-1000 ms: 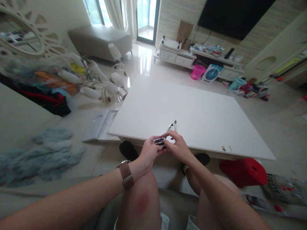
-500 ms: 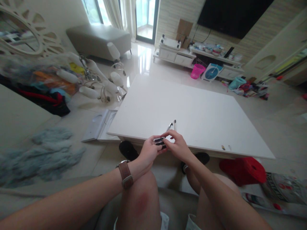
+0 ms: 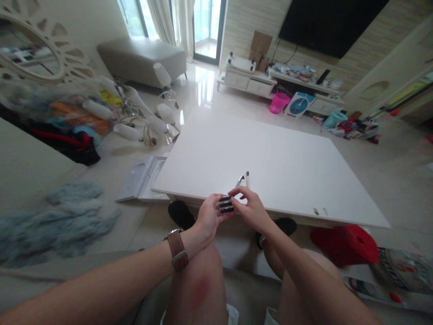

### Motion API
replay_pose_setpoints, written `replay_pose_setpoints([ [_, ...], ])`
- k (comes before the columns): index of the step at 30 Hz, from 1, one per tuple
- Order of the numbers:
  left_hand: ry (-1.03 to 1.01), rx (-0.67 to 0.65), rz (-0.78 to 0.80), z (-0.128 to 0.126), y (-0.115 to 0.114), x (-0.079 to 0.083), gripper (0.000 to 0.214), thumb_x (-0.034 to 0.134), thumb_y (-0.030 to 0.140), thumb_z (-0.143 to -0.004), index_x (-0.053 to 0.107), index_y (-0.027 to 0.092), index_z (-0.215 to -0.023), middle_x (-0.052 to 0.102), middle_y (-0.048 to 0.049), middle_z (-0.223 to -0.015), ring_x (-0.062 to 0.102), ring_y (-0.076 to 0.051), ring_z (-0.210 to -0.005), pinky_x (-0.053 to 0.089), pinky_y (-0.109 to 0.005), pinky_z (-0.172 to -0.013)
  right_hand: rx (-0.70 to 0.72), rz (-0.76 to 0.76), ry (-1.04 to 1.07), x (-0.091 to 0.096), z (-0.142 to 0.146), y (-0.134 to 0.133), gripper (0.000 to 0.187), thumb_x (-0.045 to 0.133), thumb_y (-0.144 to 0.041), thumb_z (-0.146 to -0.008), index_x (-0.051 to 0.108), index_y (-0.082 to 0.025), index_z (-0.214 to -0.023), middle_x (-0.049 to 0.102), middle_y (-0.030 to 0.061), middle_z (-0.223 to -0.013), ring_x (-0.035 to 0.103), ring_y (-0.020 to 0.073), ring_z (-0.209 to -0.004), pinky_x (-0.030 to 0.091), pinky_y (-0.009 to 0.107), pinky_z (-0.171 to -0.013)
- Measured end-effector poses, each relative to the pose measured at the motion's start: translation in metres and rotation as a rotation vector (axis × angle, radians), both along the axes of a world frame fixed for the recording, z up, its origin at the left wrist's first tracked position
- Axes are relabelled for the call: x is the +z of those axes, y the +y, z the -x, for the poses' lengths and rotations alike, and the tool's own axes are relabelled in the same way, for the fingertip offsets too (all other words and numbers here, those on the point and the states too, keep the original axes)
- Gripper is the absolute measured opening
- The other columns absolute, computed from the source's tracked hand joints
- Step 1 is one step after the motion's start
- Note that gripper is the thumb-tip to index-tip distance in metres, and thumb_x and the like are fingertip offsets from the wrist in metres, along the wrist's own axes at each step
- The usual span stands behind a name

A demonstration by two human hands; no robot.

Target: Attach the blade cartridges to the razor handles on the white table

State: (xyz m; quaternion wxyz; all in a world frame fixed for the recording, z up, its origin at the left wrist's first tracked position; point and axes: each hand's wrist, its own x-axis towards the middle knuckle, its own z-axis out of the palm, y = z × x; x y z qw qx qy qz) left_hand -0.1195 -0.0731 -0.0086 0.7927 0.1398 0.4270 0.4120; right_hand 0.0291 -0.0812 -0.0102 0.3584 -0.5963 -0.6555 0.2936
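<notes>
A small silver-edged case with black bars in rows (image 3: pixel 226 205) is held up in front of the table's near edge. My left hand (image 3: pixel 211 213) is closed around it from the left and below, a brown-strapped watch on the wrist. The thumb and fingers of my right hand (image 3: pixel 249 205) pinch at its upper right edge; what exactly lies between the fingertips is too small to tell. Just beyond, on the white table (image 3: pixel 264 153), lie a thin silver tool with a dark bent head (image 3: pixel 241 179) and a slim stick with a dark tip (image 3: pixel 247 174).
Two small items (image 3: pixel 316 211) lie at the table's near right edge. A red roll (image 3: pixel 345 243) and a large printed package (image 3: pixel 404 268) sit at the right. On the left are an open white box (image 3: pixel 138 180), grey fluffy cloth (image 3: pixel 72 216) and a lamp with white shades (image 3: pixel 145 108).
The case has tilted in my hands, so more of its black bars face me. My right hand stays at its upper right edge. The view has shifted slightly.
</notes>
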Motion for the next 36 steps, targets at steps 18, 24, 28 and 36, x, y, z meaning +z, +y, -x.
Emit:
replay_pose_setpoints([
  [18, -0.061, 0.04, -0.104, 0.001, 0.0, -0.003, 0.011, 0.067, 0.024, -0.081, 0.061, 0.016, -0.085, 0.07, -0.0065, -0.089, 0.066, -0.016, -0.077, 0.052, -0.027, -0.069, 0.084, -0.104, 0.064, 0.006, 0.005, -0.004, 0.041, 0.064, -0.012, -0.078, 0.061, -0.026, -0.116, 0.064, 0.004, -0.11, 0.06, 0.0201, -0.1, 0.048, 0.034, -0.081],
  [24, -0.011, 0.027, -0.122, -0.001, 0.0, -0.005, 0.022, 0.074, 0.026, -0.074, 0.063, 0.015, -0.09, 0.069, -0.0046, -0.09, 0.064, -0.014, -0.077, 0.046, -0.022, -0.065, 0.125, -0.134, 0.033, 0.001, 0.008, -0.006, 0.058, 0.071, -0.011, -0.072, 0.057, -0.028, -0.126, 0.06, 0.0051, -0.114, 0.059, 0.0211, -0.103, 0.051, 0.033, -0.079],
  [28, 0.032, 0.037, -0.132, -0.002, 0.0, -0.006, 0.025, 0.077, 0.026, -0.071, 0.065, 0.015, -0.09, 0.068, -0.0036, -0.089, 0.062, -0.013, -0.08, 0.044, -0.021, -0.067, 0.123, -0.154, 0.089, -0.002, 0.008, -0.005, 0.054, 0.071, -0.01, -0.073, 0.057, -0.027, -0.123, 0.061, 0.0045, -0.114, 0.061, 0.0195, -0.102, 0.053, 0.033, -0.081],
  [36, -0.019, 0.052, -0.11, -0.003, 0.001, -0.01, 0.019, 0.073, 0.023, -0.068, 0.071, 0.013, -0.084, 0.069, -0.0054, -0.086, 0.06, -0.014, -0.078, 0.046, -0.024, -0.066, 0.078, -0.156, 0.167, -0.001, 0.008, -0.005, 0.048, 0.074, -0.016, -0.074, 0.056, -0.024, -0.117, 0.064, 0.0042, -0.112, 0.064, 0.0198, -0.103, 0.054, 0.036, -0.088],
])
